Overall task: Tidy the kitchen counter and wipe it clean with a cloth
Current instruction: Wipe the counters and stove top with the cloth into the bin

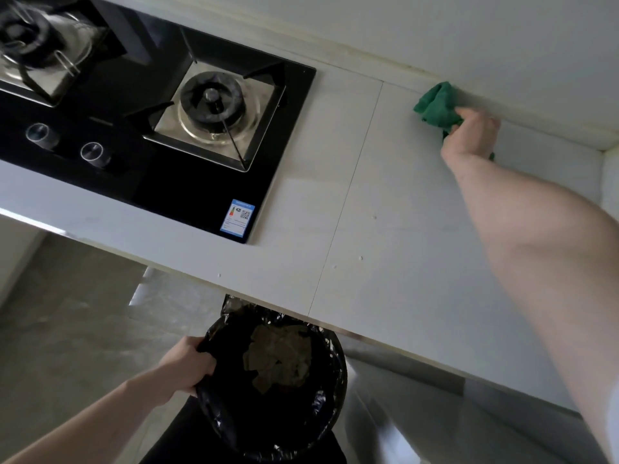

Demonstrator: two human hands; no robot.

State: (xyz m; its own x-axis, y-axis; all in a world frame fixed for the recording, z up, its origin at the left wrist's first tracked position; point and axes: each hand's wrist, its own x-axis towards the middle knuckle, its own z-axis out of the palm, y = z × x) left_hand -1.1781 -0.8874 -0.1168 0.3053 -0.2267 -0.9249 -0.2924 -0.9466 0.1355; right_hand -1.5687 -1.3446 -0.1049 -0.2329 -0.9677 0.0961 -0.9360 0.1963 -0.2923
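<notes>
A green cloth (435, 103) is bunched against the back edge of the white counter (385, 202), where it meets the wall. My right hand (469, 135) grips the cloth and presses it on the counter. Below the counter's front edge, my left hand (187, 370) holds the rim of a round bin lined with a black bag (321, 410). Crumpled brownish paper waste (278, 356) lies inside the bin. A few small white crumbs (360, 258) dot the counter near its front.
A black glass gas hob (187, 189) with two burners and two knobs is set into the counter on the left. A blue label (237, 218) sits on its near right corner. Grey floor shows below the counter.
</notes>
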